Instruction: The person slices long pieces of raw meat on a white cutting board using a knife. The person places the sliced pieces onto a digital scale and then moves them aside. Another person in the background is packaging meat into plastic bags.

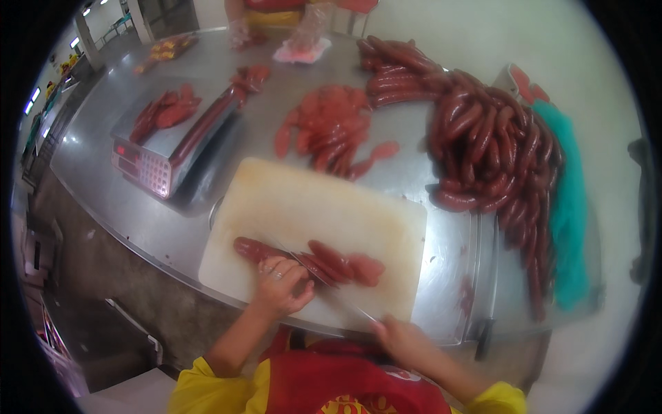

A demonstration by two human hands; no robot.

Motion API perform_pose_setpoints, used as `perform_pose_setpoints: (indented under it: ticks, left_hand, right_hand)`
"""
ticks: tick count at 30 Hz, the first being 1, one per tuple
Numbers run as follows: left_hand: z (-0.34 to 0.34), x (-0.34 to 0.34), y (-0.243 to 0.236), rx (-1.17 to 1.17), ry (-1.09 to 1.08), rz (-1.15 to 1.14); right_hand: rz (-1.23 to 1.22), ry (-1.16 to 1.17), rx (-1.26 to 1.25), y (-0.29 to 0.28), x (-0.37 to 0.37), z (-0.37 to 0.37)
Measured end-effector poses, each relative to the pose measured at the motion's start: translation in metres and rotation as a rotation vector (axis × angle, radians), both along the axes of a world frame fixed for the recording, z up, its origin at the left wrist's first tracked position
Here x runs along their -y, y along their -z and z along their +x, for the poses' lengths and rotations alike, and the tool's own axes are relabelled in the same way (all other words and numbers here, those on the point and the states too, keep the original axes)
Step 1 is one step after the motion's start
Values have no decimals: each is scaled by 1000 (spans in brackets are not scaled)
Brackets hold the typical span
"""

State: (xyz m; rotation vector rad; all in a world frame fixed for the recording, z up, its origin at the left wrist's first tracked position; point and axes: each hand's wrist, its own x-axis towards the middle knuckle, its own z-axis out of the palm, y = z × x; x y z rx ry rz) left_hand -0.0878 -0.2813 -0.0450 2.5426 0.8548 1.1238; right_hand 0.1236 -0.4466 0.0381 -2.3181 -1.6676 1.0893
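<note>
My left hand [281,284], wearing a ring, presses its curled fingers on a dark red sausage [249,249] lying on the white cutting board [289,186]. In my right hand [402,337], at the board's near edge, is the handle of a long knife [348,301]. Its thin blade slants up and left to the sausage, just right of my left fingers, and is partly blurred. Cut sausage slices [345,262] lean on one another to the right of the blade. The handle itself is mostly hidden by my right fingers.
Beyond the board lies a heap of sliced sausage [334,124]. Linked whole sausages [476,131] pile up at right, beside a teal plastic bag [562,207]. A digital scale [141,169] bearing slices stands at left. Across the steel table, a person's gloved hand [314,31] touches a pink-white packet [302,50].
</note>
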Motion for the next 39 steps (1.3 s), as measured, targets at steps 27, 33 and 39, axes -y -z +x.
perform_pose_setpoints:
  ticks: [27, 33, 39]
  left_hand:
    - [-37, -22, -6, -5, -32, -18]
    - [-39, -22, -4, 1, 11, -94]
    - [-45, -31, -7, 97, -105, 12]
  right_hand:
    - [10, -39, 40, -26, 36, -4]
    - [238, -91, -12, 26, -35, -42]
    - [280, -44, -123, 28, -55, -47]
